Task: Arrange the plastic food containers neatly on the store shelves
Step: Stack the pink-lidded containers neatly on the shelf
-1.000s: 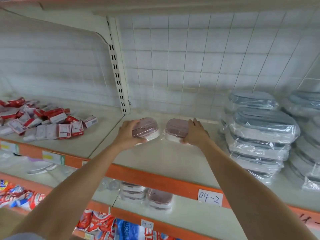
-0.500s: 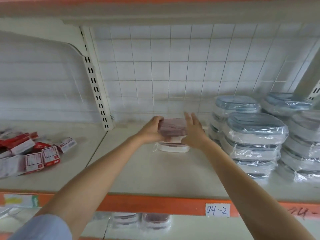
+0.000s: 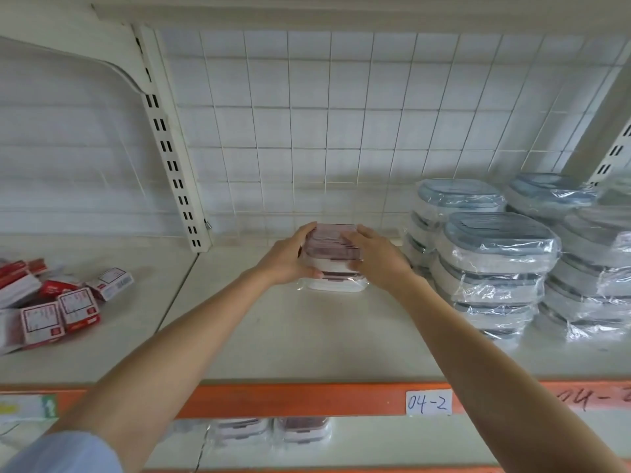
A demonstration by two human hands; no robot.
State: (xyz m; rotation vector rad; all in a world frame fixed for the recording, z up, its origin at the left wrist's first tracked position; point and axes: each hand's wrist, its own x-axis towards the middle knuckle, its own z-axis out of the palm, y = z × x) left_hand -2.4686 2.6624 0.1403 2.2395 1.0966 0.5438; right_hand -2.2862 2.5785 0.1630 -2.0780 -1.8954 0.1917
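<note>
On shelf point(image 3: 307, 336) | left hand point(image 3: 290, 257) grips top container point(image 3: 329, 242) | right hand point(image 3: 377, 259) flat against it

Red-and-white boxes point(image 3: 61, 312) lie jumbled; label point(image 3: 428, 402) seemingly reads "04-2".

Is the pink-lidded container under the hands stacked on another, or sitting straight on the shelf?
Stacked. The upper pink-lidded container rests on a second wrapped container, held between the left hand and right hand.

shop, labelled shelf point(image 3: 307, 339), wrapped stock point(image 3: 495, 257)
</note>
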